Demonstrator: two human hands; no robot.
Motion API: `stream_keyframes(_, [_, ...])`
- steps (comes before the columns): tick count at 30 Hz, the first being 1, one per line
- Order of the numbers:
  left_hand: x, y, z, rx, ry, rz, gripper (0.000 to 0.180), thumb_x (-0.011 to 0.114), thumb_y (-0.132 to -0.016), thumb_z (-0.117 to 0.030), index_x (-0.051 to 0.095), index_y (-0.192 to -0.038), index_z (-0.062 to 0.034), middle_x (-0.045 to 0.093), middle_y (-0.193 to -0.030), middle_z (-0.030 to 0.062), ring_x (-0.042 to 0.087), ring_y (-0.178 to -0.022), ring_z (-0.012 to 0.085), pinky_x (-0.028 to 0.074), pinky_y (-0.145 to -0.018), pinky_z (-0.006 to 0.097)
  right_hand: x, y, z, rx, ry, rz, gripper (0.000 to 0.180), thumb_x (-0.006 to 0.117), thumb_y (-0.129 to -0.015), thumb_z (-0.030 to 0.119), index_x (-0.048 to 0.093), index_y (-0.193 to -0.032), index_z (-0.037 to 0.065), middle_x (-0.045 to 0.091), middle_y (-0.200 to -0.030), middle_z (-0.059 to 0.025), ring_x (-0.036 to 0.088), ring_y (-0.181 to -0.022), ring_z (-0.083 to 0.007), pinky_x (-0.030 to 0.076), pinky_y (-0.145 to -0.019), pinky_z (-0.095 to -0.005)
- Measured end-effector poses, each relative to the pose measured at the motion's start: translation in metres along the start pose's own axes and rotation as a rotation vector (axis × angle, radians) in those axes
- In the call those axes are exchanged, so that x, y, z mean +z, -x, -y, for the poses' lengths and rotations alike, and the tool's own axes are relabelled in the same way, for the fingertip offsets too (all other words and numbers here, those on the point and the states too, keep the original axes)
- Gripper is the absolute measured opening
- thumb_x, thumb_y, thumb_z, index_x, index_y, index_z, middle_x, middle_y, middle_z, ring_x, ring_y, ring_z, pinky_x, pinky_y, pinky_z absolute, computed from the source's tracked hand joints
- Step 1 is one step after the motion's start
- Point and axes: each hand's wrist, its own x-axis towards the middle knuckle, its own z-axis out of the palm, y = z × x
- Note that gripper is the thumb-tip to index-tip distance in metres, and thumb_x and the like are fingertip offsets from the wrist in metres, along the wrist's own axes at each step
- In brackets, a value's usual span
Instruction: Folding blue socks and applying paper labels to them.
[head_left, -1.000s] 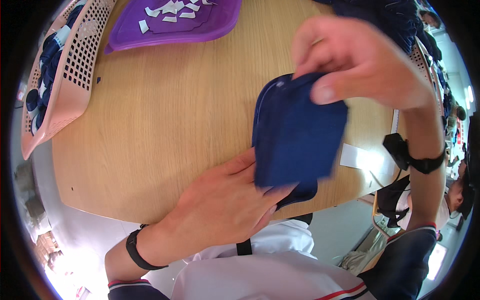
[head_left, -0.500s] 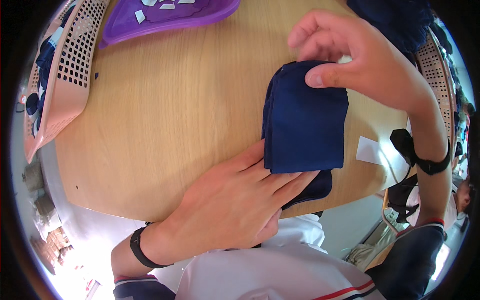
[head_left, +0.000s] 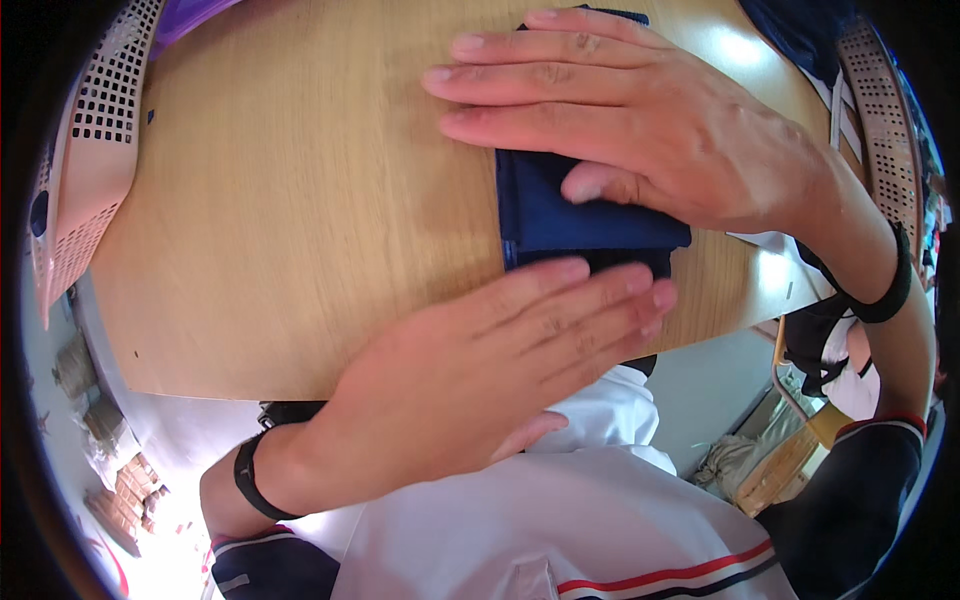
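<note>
A folded piece of navy blue fabric [head_left: 585,228] lies near the front edge of the wooden table [head_left: 300,230]. My right hand [head_left: 620,120] is spread flat across the upper part of it, fingers stretched toward the left and thumb resting on the cloth. Below, my left hand [head_left: 490,350] is open with its fingers straight, their tips over the near end of the fabric. Whether the left fingertips press on the cloth or hover just above it I cannot tell. Much of the fabric is hidden under the right hand.
At the left edge stands a pink perforated basket [head_left: 98,175], with a purple tray [head_left: 190,14] beyond it. More dark blue fabric [head_left: 805,35] lies at the far right, beside another perforated basket [head_left: 880,130]. White paper [head_left: 770,240] lies right of the cloth.
My right hand has gone from holding the fabric's far edge to lying flat on it. My left fingers have come out from under the upper fold. The view has shifted.
</note>
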Motion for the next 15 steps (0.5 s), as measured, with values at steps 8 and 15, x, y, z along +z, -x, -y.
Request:
stream_keyframes(8, [-0.005, 0.007, -0.010, 0.046, -0.111, 0.043, 0.072, 0.064, -0.083, -0.028, 0.043, -0.150, -0.0135, 0.036, -0.160, 0.0005, 0.028, -0.150, 0.0167, 0.019, -0.124, 0.037, 0.012, 0.005, -0.004, -0.210, 0.306, -0.016, 0.058, 0.048, -0.102, 0.030, 0.037, -0.151, 0.002, 0.038, -0.155, -0.0152, 0.035, -0.143, -0.0275, 0.028, -0.118, -0.0403])
stream_keyframes(15, [-0.014, 0.011, 0.043, 0.189, -0.336, -0.348, 0.071, 0.064, -0.083, -0.028, 0.044, -0.150, -0.0109, 0.038, -0.159, 0.0035, 0.027, -0.151, 0.0199, 0.021, -0.124, 0.040, -0.017, 0.009, 0.023, 0.048, 0.092, 0.151, 0.047, 0.060, -0.096, 0.025, 0.055, -0.139, 0.006, 0.053, -0.143, -0.0138, 0.045, -0.137, -0.0318, 0.034, -0.114, -0.0437])
